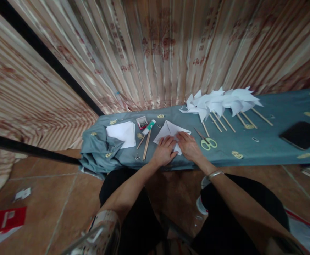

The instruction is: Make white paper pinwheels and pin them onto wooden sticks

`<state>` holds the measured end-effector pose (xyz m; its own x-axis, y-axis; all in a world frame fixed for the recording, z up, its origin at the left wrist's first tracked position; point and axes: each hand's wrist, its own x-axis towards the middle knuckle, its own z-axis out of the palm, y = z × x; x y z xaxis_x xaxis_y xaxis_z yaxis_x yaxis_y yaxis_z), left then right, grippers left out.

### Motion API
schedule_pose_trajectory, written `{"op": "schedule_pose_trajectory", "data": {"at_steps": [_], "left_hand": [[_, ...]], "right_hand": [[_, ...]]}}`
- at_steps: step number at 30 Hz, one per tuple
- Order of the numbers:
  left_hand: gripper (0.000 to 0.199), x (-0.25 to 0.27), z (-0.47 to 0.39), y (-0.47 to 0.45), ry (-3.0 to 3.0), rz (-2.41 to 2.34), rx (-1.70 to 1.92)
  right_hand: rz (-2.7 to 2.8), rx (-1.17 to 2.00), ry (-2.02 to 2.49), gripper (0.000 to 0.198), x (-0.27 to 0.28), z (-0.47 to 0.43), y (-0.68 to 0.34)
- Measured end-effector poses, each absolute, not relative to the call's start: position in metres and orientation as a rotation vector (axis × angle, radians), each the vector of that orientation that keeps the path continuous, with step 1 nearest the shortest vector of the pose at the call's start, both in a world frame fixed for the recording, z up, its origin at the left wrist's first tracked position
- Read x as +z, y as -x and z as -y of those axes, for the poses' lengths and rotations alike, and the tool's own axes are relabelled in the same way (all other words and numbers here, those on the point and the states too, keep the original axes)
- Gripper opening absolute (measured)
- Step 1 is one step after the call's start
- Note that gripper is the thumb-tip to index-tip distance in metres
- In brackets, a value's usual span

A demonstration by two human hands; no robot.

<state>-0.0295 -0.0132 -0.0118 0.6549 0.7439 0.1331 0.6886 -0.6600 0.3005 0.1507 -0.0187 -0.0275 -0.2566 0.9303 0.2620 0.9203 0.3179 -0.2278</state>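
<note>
A square of white paper (pixel 175 129) with crease or cut lines towards its middle lies at the table's front edge. My left hand (pixel 165 150) is on its lower left part, fingers bent and closed on the paper, thumb towards the middle. From the right, my right hand (pixel 188 145) has its fingers closed on the paper near the centre, close to the left fingertips. The hands cover the paper's lower part. Green-handled scissors (pixel 208 143) lie just right of my right hand. Left of the paper are a glue stick (pixel 149 127) and several wooden sticks (pixel 146 146).
White paper pinwheels (pixel 224 101) on sticks lie overlapped at the back right. A stack of white paper (pixel 121 134) and a small box of metal pins (pixel 142 122) are at the left. A dark flat object (pixel 302 135) lies far right. A patterned curtain (pixel 165 53) hangs behind the cloth-covered table (pixel 266 152).
</note>
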Motion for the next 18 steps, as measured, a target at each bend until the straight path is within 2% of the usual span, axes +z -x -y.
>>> {"op": "schedule_pose_trajectory", "data": {"at_steps": [18], "left_hand": [[0.051, -0.0092, 0.0153, 0.0265, -2.628, -1.191, 0.379]], "right_hand": [[2.225, -0.003, 1.703, 0.044, -0.0263, 0.0196, -0.1469]]}}
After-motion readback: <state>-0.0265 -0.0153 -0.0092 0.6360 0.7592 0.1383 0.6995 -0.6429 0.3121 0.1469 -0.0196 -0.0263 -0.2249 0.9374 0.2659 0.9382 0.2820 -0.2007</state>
